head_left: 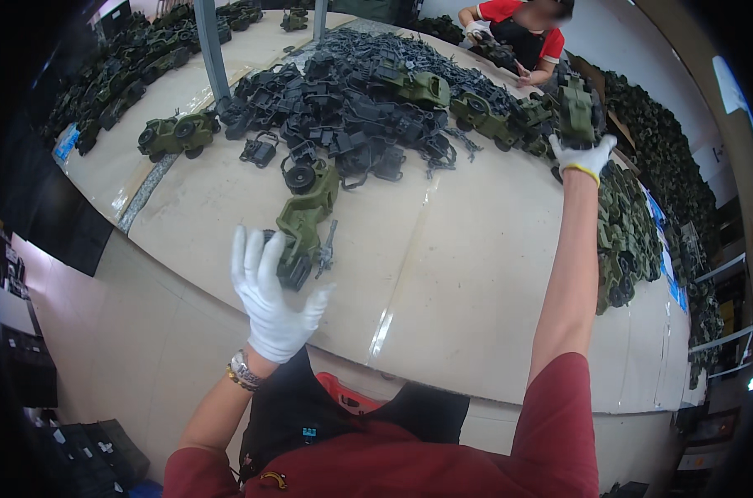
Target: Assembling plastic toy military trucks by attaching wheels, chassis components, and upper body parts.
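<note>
My left hand, in a white glove, has its fingers spread beside an olive-green toy jeep near the table's front edge. The jeep points away from me, with a black wheel at its far end. Close to its right side lies a small grey toy gun. Out to the right, my gloved right hand grips the lower end of another green toy jeep, which is tipped up on end. My right arm is stretched far across the table; the palm side of its grip is partly hidden.
A large heap of dark grey plastic parts covers the table's middle. One green jeep stands at left, near a metal post. Many jeeps are packed along the right edge. Across the table, a co-worker handles a dark piece.
</note>
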A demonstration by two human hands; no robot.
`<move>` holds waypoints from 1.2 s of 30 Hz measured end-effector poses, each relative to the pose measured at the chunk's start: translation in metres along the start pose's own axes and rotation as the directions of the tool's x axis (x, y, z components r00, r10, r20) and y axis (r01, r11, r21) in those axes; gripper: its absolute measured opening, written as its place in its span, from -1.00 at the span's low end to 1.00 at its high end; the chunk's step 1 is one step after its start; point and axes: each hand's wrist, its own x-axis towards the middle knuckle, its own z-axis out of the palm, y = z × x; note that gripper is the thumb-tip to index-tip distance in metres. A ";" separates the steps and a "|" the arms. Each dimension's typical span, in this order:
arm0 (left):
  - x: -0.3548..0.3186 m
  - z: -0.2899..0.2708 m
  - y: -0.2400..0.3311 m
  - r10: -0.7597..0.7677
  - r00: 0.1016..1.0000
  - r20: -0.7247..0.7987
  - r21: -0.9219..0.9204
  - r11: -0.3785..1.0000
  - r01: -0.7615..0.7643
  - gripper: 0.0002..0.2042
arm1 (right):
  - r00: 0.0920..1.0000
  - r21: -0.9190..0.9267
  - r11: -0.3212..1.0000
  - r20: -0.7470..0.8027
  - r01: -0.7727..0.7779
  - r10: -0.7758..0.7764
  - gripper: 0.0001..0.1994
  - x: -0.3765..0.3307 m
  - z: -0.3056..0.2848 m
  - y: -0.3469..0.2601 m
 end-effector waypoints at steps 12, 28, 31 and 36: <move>-0.001 0.015 -0.011 -0.175 0.980 0.090 -0.059 0.982 0.181 -0.29 | 0.655 -0.563 -0.367 0.726 0.740 0.207 -0.26 0.042 0.105 0.209; 0.005 0.012 -0.019 0.045 0.985 0.164 -0.317 0.948 0.010 -0.40 | 0.617 -0.643 -0.109 0.761 0.758 -0.202 -0.14 0.007 0.107 0.156; 0.012 0.002 -0.015 0.017 0.987 0.161 -0.237 0.971 0.022 -0.30 | 0.536 -0.537 -0.004 0.843 0.844 -0.052 -0.15 -0.060 0.108 0.113; 0.016 -0.021 0.000 -0.045 0.998 -0.036 -0.070 0.997 0.042 -0.13 | 0.370 -0.476 0.267 0.855 0.838 0.362 -0.19 -0.221 0.097 0.082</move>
